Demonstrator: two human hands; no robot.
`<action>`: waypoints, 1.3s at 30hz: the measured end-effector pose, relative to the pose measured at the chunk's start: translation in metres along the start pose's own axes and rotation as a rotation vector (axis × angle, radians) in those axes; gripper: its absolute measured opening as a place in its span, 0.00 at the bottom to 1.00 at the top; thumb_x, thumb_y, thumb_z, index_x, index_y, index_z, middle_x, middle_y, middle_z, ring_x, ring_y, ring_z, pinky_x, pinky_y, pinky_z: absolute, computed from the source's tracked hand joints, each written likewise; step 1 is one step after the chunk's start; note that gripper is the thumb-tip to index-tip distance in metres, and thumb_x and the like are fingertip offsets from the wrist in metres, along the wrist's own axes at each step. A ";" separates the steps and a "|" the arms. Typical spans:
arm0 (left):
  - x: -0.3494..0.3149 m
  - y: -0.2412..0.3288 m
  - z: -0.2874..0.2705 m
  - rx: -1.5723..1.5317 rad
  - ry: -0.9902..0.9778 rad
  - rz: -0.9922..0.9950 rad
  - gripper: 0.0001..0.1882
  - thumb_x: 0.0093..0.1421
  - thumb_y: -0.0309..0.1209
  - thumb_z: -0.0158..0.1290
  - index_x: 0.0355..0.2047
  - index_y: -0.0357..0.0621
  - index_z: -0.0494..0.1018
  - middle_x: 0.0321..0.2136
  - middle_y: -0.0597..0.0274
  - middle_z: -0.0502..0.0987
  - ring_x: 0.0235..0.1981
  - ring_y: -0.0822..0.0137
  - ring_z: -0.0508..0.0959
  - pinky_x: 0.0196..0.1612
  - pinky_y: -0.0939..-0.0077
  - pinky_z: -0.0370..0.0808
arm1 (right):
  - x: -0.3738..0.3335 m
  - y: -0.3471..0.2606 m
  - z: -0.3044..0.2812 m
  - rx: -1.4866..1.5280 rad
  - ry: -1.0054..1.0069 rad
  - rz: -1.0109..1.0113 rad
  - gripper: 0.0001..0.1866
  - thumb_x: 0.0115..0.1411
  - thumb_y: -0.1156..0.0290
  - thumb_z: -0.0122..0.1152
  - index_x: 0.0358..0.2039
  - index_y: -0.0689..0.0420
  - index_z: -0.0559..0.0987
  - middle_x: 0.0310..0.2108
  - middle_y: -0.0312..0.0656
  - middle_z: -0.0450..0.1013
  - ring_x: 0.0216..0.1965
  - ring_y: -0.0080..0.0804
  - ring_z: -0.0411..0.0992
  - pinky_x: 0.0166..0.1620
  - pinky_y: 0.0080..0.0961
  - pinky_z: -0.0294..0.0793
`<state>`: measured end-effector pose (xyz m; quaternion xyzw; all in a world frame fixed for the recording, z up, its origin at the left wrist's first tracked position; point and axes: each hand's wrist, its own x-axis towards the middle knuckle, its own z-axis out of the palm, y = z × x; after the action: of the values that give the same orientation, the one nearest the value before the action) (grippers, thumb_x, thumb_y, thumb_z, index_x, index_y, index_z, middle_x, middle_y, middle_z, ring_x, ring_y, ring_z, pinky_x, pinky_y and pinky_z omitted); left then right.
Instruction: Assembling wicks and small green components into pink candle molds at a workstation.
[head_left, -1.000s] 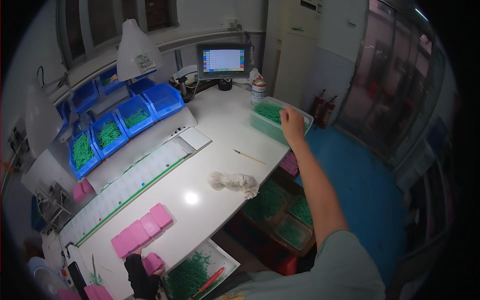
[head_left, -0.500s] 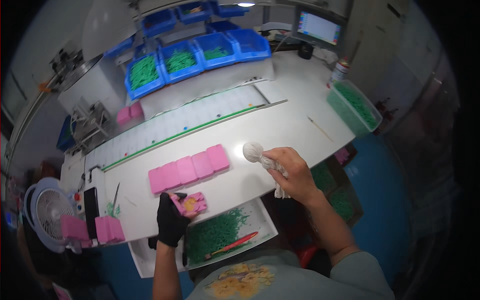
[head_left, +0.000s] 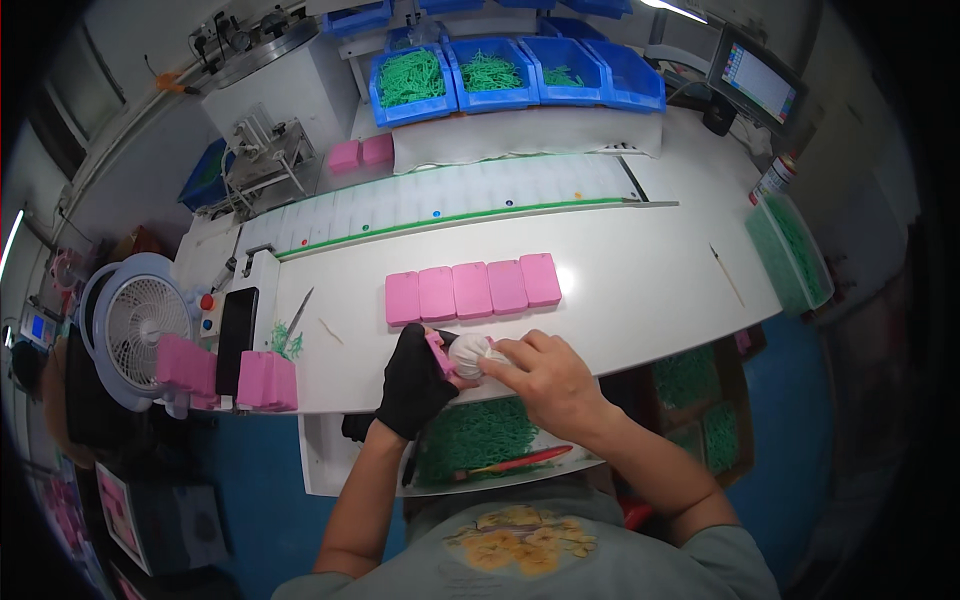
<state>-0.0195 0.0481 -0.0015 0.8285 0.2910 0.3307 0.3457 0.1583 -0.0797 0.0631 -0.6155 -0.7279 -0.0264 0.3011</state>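
Observation:
My left hand (head_left: 412,378), in a black glove with bare fingertips, holds a pink mould piece (head_left: 438,350) near the table's front edge. A round white cloth pouch (head_left: 468,358) is gripped in my right hand (head_left: 552,388), its ball against the mould's face as far as I can see. The pouch covers most of that face. Just beyond both hands, several pink blocks (head_left: 472,290) lie side by side in a row. Below the hands an open white drawer (head_left: 318,455) holds a heap of small green pieces (head_left: 485,438) and a red-handled tool (head_left: 520,462).
Blue bins (head_left: 505,100), some with green pieces, stand at the back. A light strip with a green edge (head_left: 460,212) crosses the table. Left are a fan (head_left: 148,310), tweezers (head_left: 300,310) and stacked pink blocks (head_left: 266,380); right, a thin brush (head_left: 728,275) and a green-filled tub (head_left: 790,255).
My right hand has swung left, carrying the cloth pouch from above the table onto the mould in my left hand. The mould is now more tilted. The whole view has shifted and turned.

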 end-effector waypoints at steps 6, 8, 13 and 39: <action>-0.002 -0.006 -0.003 -0.627 -0.025 -0.241 0.41 0.55 0.68 0.47 0.48 0.40 0.66 0.29 0.62 0.75 0.30 0.69 0.76 0.37 0.73 0.74 | 0.005 -0.010 -0.025 0.247 0.072 0.073 0.21 0.50 0.81 0.61 0.47 0.57 0.76 0.42 0.46 0.74 0.39 0.43 0.71 0.44 0.35 0.73; -0.005 -0.016 -0.005 -1.125 -0.152 -0.385 0.41 0.59 0.68 0.37 0.48 0.39 0.68 0.31 0.64 0.75 0.32 0.72 0.76 0.41 0.76 0.74 | 0.011 -0.015 -0.029 0.253 0.290 0.056 0.21 0.49 0.83 0.60 0.46 0.58 0.77 0.42 0.45 0.74 0.39 0.42 0.70 0.43 0.34 0.72; -0.002 0.019 -0.001 -0.964 -0.178 -0.534 0.43 0.59 0.69 0.35 0.49 0.37 0.68 0.32 0.64 0.75 0.34 0.75 0.76 0.41 0.78 0.73 | 0.009 -0.006 -0.022 0.056 -0.039 -0.117 0.21 0.44 0.82 0.58 0.42 0.55 0.79 0.42 0.43 0.75 0.38 0.40 0.70 0.42 0.35 0.70; -0.017 0.062 0.041 -0.808 0.131 -0.272 0.06 0.64 0.26 0.47 0.40 0.44 0.64 0.34 0.65 0.69 0.32 0.77 0.72 0.34 0.85 0.72 | -0.022 -0.019 0.014 0.724 0.159 0.499 0.09 0.64 0.69 0.54 0.36 0.63 0.72 0.22 0.44 0.71 0.21 0.27 0.69 0.27 0.25 0.70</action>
<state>0.0170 -0.0159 0.0175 0.5580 0.2659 0.4215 0.6635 0.1367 -0.0977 0.0478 -0.6232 -0.4941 0.2562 0.5494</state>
